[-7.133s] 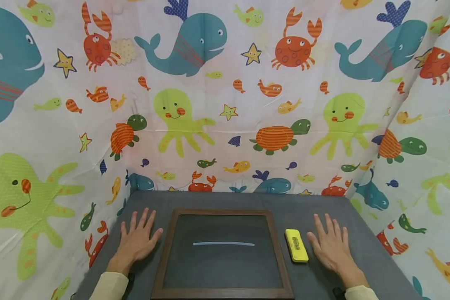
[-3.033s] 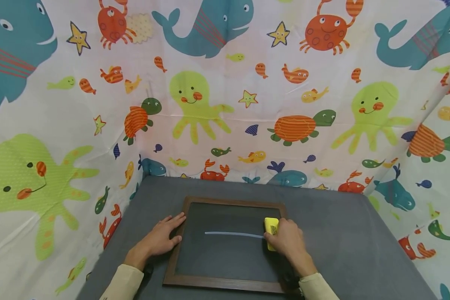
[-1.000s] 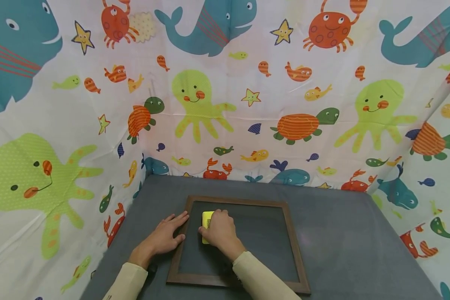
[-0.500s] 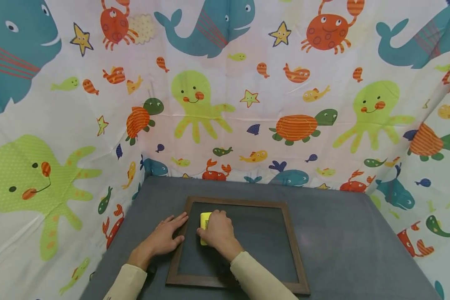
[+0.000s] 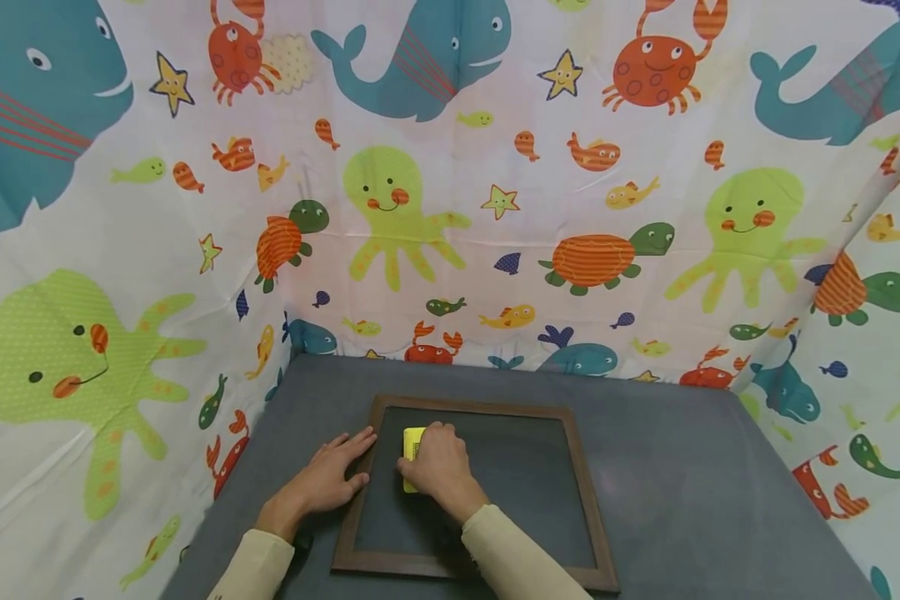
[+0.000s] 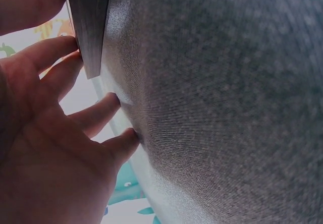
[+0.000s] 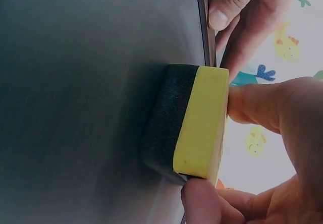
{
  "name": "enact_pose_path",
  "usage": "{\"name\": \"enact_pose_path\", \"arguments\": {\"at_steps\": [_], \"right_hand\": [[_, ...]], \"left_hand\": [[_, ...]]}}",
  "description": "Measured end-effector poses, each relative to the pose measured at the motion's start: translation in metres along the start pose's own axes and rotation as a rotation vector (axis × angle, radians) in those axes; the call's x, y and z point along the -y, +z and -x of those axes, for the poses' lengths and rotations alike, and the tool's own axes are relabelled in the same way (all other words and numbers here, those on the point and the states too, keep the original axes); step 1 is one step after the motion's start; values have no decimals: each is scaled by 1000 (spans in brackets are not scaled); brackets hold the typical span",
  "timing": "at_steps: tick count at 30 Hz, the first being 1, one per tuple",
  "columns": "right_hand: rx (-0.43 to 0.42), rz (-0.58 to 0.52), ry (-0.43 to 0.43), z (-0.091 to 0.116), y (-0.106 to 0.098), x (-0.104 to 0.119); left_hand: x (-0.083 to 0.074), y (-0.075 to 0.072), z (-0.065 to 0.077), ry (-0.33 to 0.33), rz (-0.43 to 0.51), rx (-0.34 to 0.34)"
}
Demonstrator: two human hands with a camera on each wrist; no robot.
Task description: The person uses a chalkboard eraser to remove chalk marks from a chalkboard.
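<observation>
A small chalkboard [image 5: 525, 467] in a brown wooden frame lies on the grey table. My right hand [image 5: 442, 468] holds a yellow board eraser [image 5: 411, 446] over the board's left part. In the right wrist view, thumb and fingers pinch the yellow body of the eraser [image 7: 204, 118], its black felt side facing the dark board surface. My left hand [image 5: 322, 479] has its fingers spread, fingertips at the frame's left side. The left wrist view shows those fingers of the left hand [image 6: 55, 118] by the frame's corner [image 6: 91, 42] and the grey cloth. No chalk line shows on the visible board.
A grey surface [image 5: 682, 467] extends around the board. White fabric [image 5: 465, 250] printed with sea animals hangs at the back and on both sides. Light sleeves cover both forearms.
The right hand took the eraser from the table beside the board and moved it leftward across. The pale blue line has disappeared. The left hand moved onto the frame. Hardly any movement lately.
</observation>
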State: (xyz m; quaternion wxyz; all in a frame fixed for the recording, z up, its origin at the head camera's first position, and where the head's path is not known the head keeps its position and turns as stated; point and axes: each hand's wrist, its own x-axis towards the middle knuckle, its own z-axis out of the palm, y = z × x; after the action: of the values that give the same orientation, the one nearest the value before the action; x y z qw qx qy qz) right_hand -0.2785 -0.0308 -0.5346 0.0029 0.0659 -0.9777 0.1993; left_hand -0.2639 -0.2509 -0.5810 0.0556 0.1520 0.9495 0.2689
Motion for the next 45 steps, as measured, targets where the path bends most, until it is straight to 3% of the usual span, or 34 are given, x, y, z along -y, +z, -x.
{"name": "enact_pose_path", "arguments": {"at_steps": [13,45], "right_hand": [[-8,-22,41,4,-16,-29],[-86,10,208,31,-64,-163]], "left_hand": [[1,-1,0,18,26,11],[-4,-1,4,47,20,-9]]}}
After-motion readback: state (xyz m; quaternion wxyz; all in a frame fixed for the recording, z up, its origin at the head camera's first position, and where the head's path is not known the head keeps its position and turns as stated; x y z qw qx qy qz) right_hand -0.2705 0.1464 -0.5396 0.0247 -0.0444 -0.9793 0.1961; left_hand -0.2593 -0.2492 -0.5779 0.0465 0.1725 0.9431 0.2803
